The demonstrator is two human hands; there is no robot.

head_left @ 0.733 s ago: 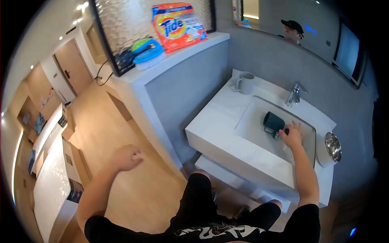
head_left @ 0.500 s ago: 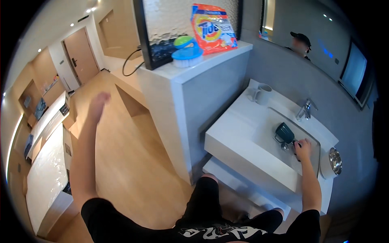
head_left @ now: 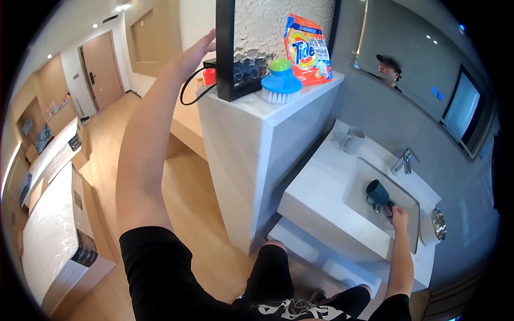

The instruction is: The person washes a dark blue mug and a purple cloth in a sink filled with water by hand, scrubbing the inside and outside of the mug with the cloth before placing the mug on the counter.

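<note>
My left arm reaches up to the left, and my left hand (head_left: 198,52) has its fingers stretched out beside the black frame of a textured glass panel (head_left: 224,53). Nothing shows in that hand. Down in the white sink (head_left: 369,170), my right hand (head_left: 399,218) is closed around something small and dark, partly hidden by the fingers. A dark green mug (head_left: 378,191) lies tilted in the basin just beyond this hand, next to the drain. I cannot tell whether the dark thing touches the mug.
A blue scrub brush (head_left: 281,84) with a green knob and an orange detergent bag (head_left: 309,51) stand on the marble ledge (head_left: 257,107). Around the sink are a light grey mug (head_left: 353,140), a chrome faucet (head_left: 405,162) and a metal-lined bowl (head_left: 435,227). A black cable (head_left: 184,93) loops beside the frame.
My left hand has risen and moved right, from over the wooden floor to beside the black frame. My right hand remains in the sink by the dark mug. The view has shifted slightly.
</note>
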